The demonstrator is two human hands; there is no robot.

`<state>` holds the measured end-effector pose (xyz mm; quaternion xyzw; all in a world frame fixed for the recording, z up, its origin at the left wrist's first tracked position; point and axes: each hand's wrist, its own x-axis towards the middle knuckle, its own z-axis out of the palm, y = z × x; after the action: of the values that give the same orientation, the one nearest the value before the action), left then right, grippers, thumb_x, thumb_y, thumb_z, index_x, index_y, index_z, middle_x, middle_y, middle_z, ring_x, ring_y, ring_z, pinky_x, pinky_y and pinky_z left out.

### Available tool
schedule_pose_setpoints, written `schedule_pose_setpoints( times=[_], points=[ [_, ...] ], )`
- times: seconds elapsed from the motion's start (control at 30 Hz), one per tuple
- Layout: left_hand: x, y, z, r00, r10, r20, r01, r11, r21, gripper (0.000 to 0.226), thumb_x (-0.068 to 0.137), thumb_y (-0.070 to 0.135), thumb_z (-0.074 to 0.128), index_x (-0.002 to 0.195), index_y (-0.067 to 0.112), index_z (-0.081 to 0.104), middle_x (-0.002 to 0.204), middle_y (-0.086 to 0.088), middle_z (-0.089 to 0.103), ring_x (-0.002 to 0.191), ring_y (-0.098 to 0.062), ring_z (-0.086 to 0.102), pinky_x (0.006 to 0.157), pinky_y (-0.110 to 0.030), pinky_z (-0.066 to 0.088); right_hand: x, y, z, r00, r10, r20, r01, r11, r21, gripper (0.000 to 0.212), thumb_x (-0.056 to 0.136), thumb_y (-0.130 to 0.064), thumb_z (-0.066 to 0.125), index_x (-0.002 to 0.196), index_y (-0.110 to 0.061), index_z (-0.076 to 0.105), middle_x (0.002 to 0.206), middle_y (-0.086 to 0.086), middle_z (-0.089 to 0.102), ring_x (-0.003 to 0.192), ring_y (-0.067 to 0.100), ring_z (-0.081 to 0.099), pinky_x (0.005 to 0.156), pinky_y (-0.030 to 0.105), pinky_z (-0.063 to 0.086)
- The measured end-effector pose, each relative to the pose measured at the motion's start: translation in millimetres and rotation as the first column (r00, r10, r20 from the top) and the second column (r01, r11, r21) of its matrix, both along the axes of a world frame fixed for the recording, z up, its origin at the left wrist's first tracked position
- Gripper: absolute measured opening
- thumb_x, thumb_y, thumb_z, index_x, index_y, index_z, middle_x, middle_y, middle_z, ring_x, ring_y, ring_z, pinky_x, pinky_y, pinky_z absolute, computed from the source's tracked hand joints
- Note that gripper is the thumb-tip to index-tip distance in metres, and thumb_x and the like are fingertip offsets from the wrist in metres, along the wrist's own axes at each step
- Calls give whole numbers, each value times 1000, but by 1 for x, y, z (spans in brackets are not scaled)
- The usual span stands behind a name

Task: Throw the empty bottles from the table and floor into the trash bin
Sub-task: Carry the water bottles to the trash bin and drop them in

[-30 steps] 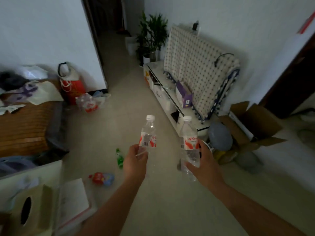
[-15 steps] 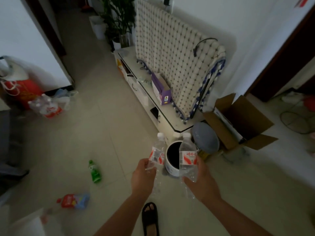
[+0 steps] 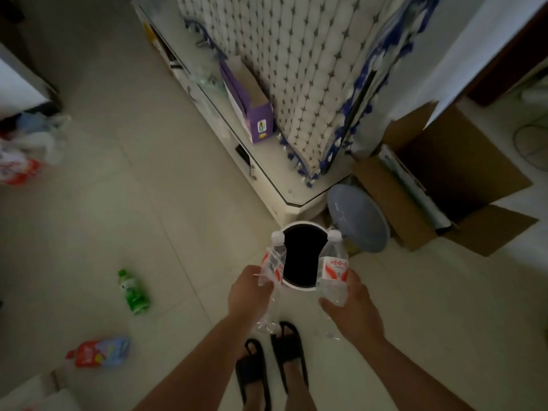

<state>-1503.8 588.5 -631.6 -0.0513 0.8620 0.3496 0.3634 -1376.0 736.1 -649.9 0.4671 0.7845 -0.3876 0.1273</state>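
My left hand (image 3: 249,295) grips a clear empty water bottle (image 3: 272,262) with a red-and-white label and white cap. My right hand (image 3: 350,310) grips a second, similar bottle (image 3: 333,266). Both bottles point away from me, one at each side of the white round trash bin (image 3: 299,287), whose dark opening lies between them on the floor just ahead of my feet. A green bottle (image 3: 133,293) lies on the floor to the left. A red-and-blue bottle (image 3: 98,353) lies nearer, at lower left.
A low white TV cabinet (image 3: 267,170) with a draped patterned cover (image 3: 299,63) and a purple box (image 3: 252,108) stands behind the bin. A blue-grey lid (image 3: 358,223) and an open cardboard box (image 3: 444,179) sit to its right. Bags (image 3: 26,152) lie far left. My sandalled feet (image 3: 272,363) stand below.
I have come closer to the bin and look more steeply down. Both held bottles now flank its opening, and my feet have come into view.
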Motion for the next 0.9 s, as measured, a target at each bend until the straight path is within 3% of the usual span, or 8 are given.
schedule_pose_setpoints(
  times=[0.17,0.37,0.5,0.53,0.67,0.8,0.9],
  points=[
    [-10,38,-70,994,37,108,-32,998,-45,28,81,21,52,108,15,61,103,-8,72,88,-31,69,83,-42,56,-15,32,-61,990,65,124,-58,997,-57,67,73,-40,72,129,-24,38,123,8,53,107,30,58,82,36,46],
    [-12,72,-133,978,-45,202,63,995,-83,36,82,21,59,118,14,55,113,-7,67,99,-30,66,83,-35,50,-27,55,-119,980,83,180,-73,995,-62,61,75,-47,67,125,-23,42,123,6,55,107,29,59,81,37,47],
    [-18,87,-153,960,3,278,6,999,-31,38,77,25,65,109,5,58,98,-16,67,95,-33,65,81,-39,50,-34,63,-139,974,98,202,-94,995,-33,56,79,-52,58,123,-21,45,122,7,54,105,29,58,74,33,43],
    [-19,86,-155,962,24,273,-19,1000,-21,37,78,28,65,107,6,59,99,-13,68,98,-32,64,83,-39,49,-35,65,-141,974,109,198,-108,994,-19,54,82,-51,56,123,-19,45,124,8,53,106,30,57,75,35,44],
    [-25,68,-144,981,113,161,-103,993,-64,55,86,31,60,136,15,47,141,-7,53,130,-26,49,105,-37,38,-42,70,-137,966,209,153,-226,969,102,53,88,-44,51,131,-16,43,135,9,50,117,29,52,89,40,45],
    [-39,45,-120,996,85,13,-82,986,-147,63,89,33,56,145,17,34,152,-5,39,138,-24,39,110,-37,32,-66,71,-116,924,378,59,-381,893,240,50,89,-39,51,134,-17,46,138,7,52,125,25,47,97,39,43],
    [-53,27,-100,989,117,-87,-133,972,-195,67,88,33,56,147,17,29,154,-5,35,138,-24,37,111,-39,33,-93,64,-96,853,522,1,-492,803,338,53,87,-38,49,133,-13,48,133,11,57,121,28,53,94,43,48]
  ],
)
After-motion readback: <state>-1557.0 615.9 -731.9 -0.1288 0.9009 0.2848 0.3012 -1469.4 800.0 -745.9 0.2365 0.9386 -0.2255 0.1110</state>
